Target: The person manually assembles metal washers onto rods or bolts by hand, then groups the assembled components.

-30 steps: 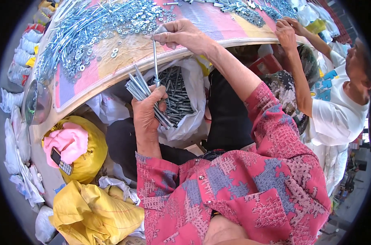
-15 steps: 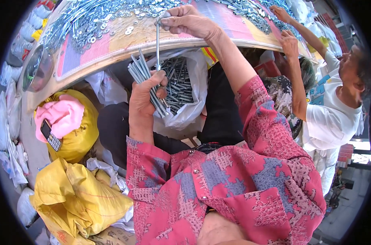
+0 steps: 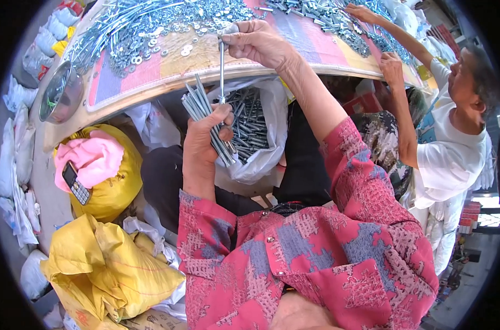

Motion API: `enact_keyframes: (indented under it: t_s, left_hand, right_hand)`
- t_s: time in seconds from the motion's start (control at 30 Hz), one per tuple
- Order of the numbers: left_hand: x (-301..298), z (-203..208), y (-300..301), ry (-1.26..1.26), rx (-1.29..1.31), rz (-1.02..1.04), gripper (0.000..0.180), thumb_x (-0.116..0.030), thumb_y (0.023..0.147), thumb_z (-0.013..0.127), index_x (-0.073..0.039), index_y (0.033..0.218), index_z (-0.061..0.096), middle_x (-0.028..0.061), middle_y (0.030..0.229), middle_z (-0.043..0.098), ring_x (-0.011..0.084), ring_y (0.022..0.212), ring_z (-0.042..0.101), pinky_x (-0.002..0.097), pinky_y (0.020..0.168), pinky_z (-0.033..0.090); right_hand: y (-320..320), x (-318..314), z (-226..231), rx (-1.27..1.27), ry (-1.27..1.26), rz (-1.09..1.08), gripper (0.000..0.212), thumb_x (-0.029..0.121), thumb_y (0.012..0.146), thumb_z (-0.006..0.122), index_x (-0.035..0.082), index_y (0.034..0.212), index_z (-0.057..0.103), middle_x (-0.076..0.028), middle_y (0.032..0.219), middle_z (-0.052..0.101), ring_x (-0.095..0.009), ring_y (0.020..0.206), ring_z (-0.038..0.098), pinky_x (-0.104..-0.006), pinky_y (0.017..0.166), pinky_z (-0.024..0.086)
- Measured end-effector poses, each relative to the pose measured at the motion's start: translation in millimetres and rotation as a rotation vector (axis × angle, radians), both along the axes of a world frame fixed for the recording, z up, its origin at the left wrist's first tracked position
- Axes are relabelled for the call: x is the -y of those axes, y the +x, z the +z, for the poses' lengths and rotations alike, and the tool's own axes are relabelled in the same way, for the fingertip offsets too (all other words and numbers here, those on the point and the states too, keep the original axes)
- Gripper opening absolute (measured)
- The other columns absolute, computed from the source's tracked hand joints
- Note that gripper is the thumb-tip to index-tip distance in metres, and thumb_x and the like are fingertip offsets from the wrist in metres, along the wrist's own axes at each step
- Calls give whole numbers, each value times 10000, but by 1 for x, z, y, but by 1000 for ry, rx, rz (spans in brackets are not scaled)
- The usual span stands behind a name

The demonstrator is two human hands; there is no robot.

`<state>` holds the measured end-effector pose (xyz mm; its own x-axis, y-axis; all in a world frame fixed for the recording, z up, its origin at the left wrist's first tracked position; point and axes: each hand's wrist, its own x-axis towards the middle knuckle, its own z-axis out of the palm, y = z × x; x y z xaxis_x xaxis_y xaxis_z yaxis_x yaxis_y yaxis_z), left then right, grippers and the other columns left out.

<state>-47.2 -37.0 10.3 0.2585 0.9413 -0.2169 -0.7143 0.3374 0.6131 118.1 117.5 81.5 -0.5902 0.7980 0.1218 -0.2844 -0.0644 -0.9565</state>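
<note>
My left hand [image 3: 203,146] is closed around a bundle of long thin metal bolts [image 3: 197,103], which lean up and to the left. One more long bolt [image 3: 222,70] stands nearly upright, its lower end at my left thumb. My right hand [image 3: 261,45] pinches this bolt's upper end over the table's near edge; the fingertips hide that end. Below and behind my left hand, an open white plastic bag [image 3: 278,129] holds many metal anchor bolts [image 3: 253,129].
Loose washers [image 3: 187,50] and heaps of metal rods [image 3: 118,27] cover the table [image 3: 173,85]. A metal bowl [image 3: 68,102] sits at its left end. Yellow sacks [image 3: 104,269], a pink cloth [image 3: 96,154] and a phone [image 3: 76,182] lie at left. A co-worker [image 3: 453,137] reaches over the table at right.
The whole view has shifted, so most things sit slightly lower and farther right. Both my hands keep their grips on the bolts. The co-worker's far hand has moved left over the table.
</note>
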Motion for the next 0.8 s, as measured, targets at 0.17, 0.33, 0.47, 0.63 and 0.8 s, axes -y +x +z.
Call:
enact_keyframes:
  t_s: [0.17,0.33,0.47,0.63,0.8]
  left_hand:
    - [1,1,2,-56,-22,26,245,-53,793,693,-67,936,494,80,770,542,97,469,456,214,427,366]
    - [-1,-3,6,1,-176,219,190,-47,760,730,28,887,610,95,705,591,132,514,523,233,418,397]
    - [-2,0,2,-3,-293,219,173,-47,750,737,26,857,622,79,678,594,130,508,526,233,413,398]
    - [-4,3,-3,9,-198,95,196,-77,772,722,-41,876,559,76,730,568,104,463,473,210,414,382]
    - [-3,-3,1,50,-29,9,224,-61,790,691,-77,897,495,54,752,531,96,472,445,210,443,366]
  right_hand:
    - [0,7,4,75,54,-96,120,43,835,677,-36,922,651,-87,844,676,-124,682,651,-214,630,527]
    - [4,5,6,268,-36,-63,161,99,843,693,-7,961,670,-50,791,670,-100,646,639,-185,568,490]
    - [6,10,17,423,184,-107,159,156,858,686,-1,883,683,-14,689,640,-61,578,594,-185,519,439]
    - [3,12,41,773,457,-109,173,164,854,684,3,915,692,-23,702,662,-66,622,623,-166,569,432]
    - [15,18,15,207,59,43,163,43,873,621,-25,1011,671,-60,801,688,-95,638,635,-197,571,471]
